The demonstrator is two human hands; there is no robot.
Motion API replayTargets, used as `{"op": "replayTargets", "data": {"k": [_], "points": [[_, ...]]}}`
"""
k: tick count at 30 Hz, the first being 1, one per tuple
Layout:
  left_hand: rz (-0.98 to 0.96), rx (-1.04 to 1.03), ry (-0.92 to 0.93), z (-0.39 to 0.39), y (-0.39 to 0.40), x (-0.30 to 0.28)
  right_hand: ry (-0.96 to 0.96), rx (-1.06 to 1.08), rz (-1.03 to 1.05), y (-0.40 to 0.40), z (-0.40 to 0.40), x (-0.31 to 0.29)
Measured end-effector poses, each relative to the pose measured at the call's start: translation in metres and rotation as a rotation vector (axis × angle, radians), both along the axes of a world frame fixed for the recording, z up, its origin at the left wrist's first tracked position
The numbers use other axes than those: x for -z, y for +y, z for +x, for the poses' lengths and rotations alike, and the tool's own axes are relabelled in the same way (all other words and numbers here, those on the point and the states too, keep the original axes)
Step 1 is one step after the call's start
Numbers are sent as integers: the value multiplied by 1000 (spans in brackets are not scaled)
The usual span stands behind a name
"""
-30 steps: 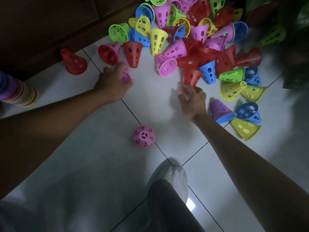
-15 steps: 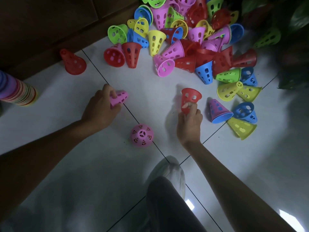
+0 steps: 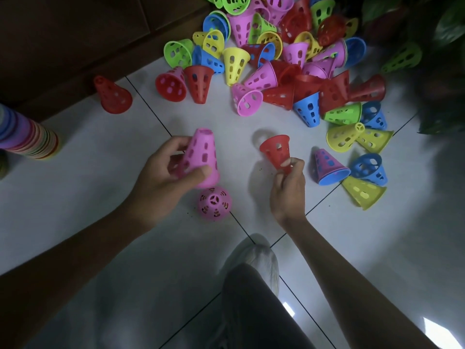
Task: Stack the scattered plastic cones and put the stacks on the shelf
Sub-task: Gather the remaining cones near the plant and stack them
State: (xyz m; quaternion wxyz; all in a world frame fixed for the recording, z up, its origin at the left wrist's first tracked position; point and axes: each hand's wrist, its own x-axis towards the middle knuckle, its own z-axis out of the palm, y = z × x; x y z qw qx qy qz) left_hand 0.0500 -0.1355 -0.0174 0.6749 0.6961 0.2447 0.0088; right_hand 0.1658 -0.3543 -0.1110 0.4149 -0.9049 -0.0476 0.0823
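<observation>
1. Left hand (image 3: 161, 177): grip curled round a pink cone (image 3: 201, 157), narrow end up, held just above the floor (image 3: 100, 235).
2. Right hand (image 3: 289, 182): fingertips pinch a red cone (image 3: 275, 149) by its narrow end, wide mouth facing up and away.
3. The two held cones are apart, not nested.
4. Second pink cone (image 3: 214, 203) stands on the floor just below the left hand, seen from the top; the held pink cone overlaps its upper edge in this view, contact can't be told.
5. Main pile of cones (image 3: 289, 61) lies loose at the top of the view: red, pink, blue, green, yellow, most on their sides, some pushed into each other.
6. Nested pair near the right hand: purple cone (image 3: 324, 162) sitting over a blue one, lying tilted on the floor.
7. Single red cone (image 3: 112, 95) stands upright well left of the pile, near the dark wooden cabinet (image 3: 75, 34).
8. Finished stack (image 3: 30, 139) at the left edge, many colours, lying across the frame edge; only part of it shows.
9. No labels or readable writing on anything.
10. Person's knee (image 3: 256, 311) in dark fabric and a light shoe (image 3: 254, 255) sit bottom centre, between the forearms.
11. Dark plant leaves (image 3: 442, 46) crowd the top right corner, over the pile's edge.
12. No shelf in view.
</observation>
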Motion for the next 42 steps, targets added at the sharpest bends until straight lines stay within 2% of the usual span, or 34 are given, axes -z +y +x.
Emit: {"op": "replayTargets", "data": {"k": [3,6,11,17,22,26,32,37,42], "points": [[-3,120,-45,-15,-10,4,13,-5,28,0,-2,-2],[131,205,-42,-28,-16,17,42,-11,51,-2,-3,-3],[316,263,10,-34,-21,38,86,-72,129,-6,-8,-14],[423,290,14,-32,-15,43,150,-238,188,-7,-25,-52],[436,240,36,-35,-1,42,239,-466,105,-6,-33,-106],[428,197,49,-33,10,40,218,-636,-26,5,-44,-139],[434,161,54,-32,28,38,212,-798,-226,33,-60,-128],[426,140,74,-27,34,34,139,-845,-270,46,-66,-112],[424,149,86,-17,37,30,312,-853,-195,44,-53,-117]]}}
